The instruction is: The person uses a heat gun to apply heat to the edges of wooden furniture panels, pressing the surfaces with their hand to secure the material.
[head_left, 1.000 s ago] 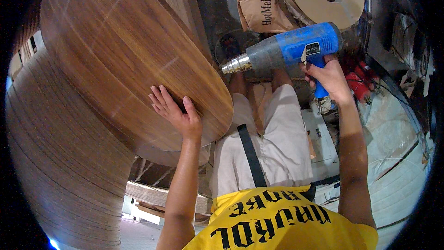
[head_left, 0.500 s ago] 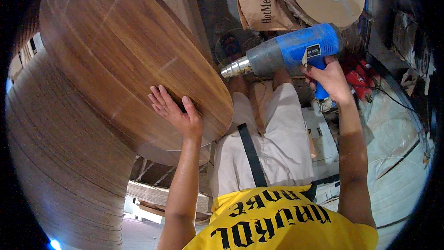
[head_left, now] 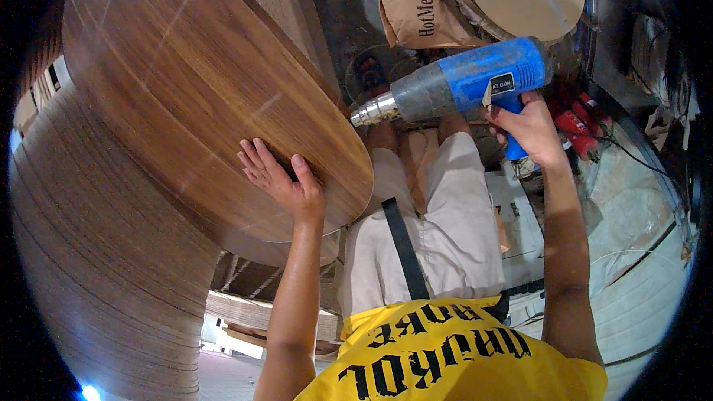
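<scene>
A long wood-grain board point(head_left: 215, 82) with a rounded end lies on the left, on top of a stack of similar boards. My left hand point(head_left: 286, 184) rests flat on its surface near the rounded end, fingers stretched out and thumb apart. My right hand point(head_left: 529, 130) is wrapped round the handle of a blue and grey heat gun point(head_left: 475, 78). The metal nozzle of the heat gun points left at the board's curved edge, very close to it; whether they touch, I cannot tell.
Stacked boards point(head_left: 111, 252) with curved edges fill the left side. A brown paper sack point(head_left: 420, 0) and a large roll of beige edge strip point(head_left: 561, 11) lie at the far side. Red tools point(head_left: 579, 130) with a dark cable sit right of my right hand, beside pale plastic sheeting point(head_left: 631, 186).
The heat gun has shifted very slightly left, its nozzle now closer to the board's edge. My left hand stays where it was on the board.
</scene>
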`<action>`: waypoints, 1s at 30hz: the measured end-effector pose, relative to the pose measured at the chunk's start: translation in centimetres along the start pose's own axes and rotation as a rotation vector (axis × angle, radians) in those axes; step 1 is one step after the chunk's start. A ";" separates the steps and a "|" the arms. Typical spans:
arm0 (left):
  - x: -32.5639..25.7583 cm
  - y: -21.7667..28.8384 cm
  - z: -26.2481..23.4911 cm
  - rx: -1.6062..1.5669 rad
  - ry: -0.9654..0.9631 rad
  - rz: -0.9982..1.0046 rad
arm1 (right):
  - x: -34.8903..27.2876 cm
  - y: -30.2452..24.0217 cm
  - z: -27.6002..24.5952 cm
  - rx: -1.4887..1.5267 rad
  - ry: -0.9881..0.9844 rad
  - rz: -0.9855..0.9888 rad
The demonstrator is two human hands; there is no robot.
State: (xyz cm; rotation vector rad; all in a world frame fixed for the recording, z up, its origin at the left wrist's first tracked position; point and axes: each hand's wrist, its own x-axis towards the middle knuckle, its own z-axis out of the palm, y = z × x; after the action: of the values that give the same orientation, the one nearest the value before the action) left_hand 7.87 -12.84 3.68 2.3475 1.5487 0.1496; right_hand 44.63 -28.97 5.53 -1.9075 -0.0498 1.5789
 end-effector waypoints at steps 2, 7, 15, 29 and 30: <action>0.0 0.0 0.0 -0.006 0.001 0.001 | 0.0 -0.2 0.1 0.002 0.008 -0.008; -0.1 -0.1 0.0 -0.016 -0.001 -0.006 | 0.2 -0.3 0.0 -0.041 0.035 -0.001; -0.1 -0.3 0.3 -0.031 0.026 0.015 | -1.3 -1.7 0.1 -0.134 0.064 -0.131; 0.0 -0.4 0.0 -0.073 0.039 0.014 | -1.2 -1.0 -0.1 -0.157 0.069 -0.296; 0.0 -0.4 0.1 -0.090 0.042 0.005 | -1.4 -0.8 -0.2 -0.158 0.064 -0.301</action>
State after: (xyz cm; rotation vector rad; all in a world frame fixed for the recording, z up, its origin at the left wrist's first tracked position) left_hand 7.56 -12.77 3.46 2.2924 1.5234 0.2662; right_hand 44.77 -29.02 7.17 -1.9615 -0.4261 1.3434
